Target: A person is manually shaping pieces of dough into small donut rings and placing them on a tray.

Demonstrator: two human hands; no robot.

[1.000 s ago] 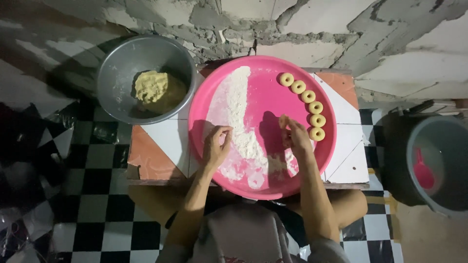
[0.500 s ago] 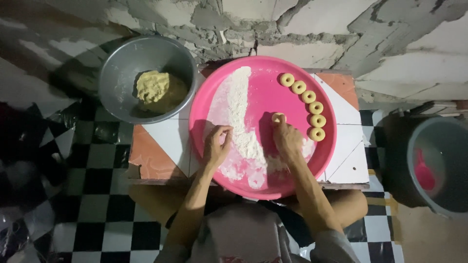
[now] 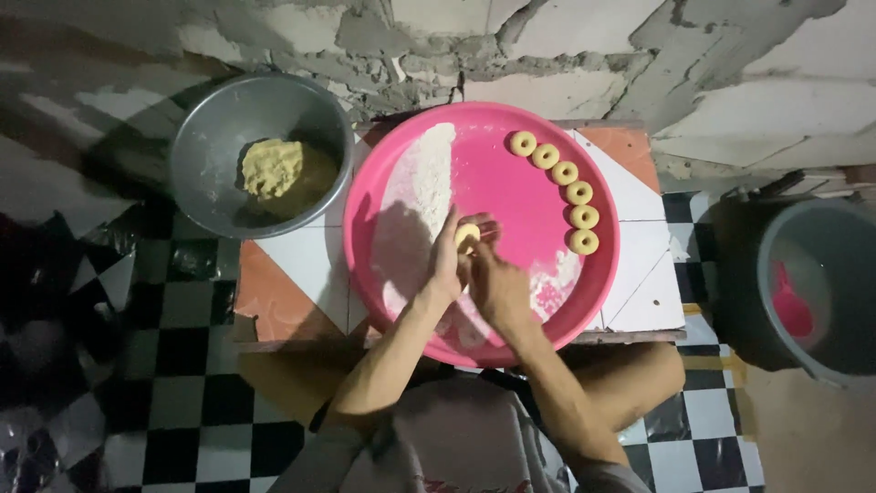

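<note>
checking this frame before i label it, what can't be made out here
Head view, the only one:
- Dough piece: shape mostly hidden by the left hand and right hand.
- Pink tray: near rim covered by the forearms.
- Grey bucket: cut off by the right edge; the pink thing inside is too dim to identify.

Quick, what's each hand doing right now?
Left hand: fingers closed on the dough piece.
Right hand: also pinching that dough piece, over the pink tray.

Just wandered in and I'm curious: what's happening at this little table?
A person holds a small piece of dough between the left hand and right hand over a floured pink tray. Six dough rings line the tray's right side. A metal bowl beside it holds a dough lump.
</note>
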